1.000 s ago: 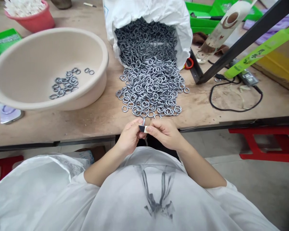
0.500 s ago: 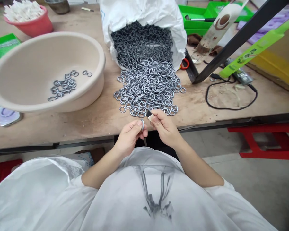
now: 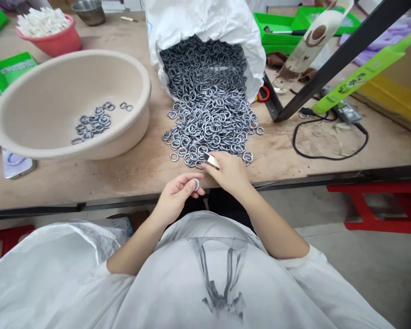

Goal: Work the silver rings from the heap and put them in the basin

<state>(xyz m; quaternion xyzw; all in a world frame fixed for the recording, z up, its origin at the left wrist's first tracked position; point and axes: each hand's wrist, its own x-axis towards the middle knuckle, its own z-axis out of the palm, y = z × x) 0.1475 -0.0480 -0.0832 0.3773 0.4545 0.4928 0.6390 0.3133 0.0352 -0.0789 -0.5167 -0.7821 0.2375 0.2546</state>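
Pinched in my left hand (image 3: 173,196), just in front of the table edge, is one grey ring (image 3: 196,184). My right hand (image 3: 231,172) grips a small flat tool with a cream handle and dark tip (image 3: 212,161); its exact kind cannot be made out. The tip and fingertips are at the front of a heap of loose grey rings (image 3: 215,121), and whether they touch a ring is unclear. The heap spills from a white sack (image 3: 205,20) lying on its side. To the left, a wide beige basin (image 3: 30,91) holds several similar rings.
A phone (image 3: 18,164) lies by the basin. Behind are a red bowl of white pieces (image 3: 55,41) and a metal bowl (image 3: 89,13). At right, a dark metal bar (image 3: 329,68) slants above a black cable (image 3: 294,137). A red stool (image 3: 366,210) stands below.
My left hand has drawn slightly left and down with the ring. My right hand has turned palm-down, its fingertips shifting left at the heap's front edge with the tool still held.
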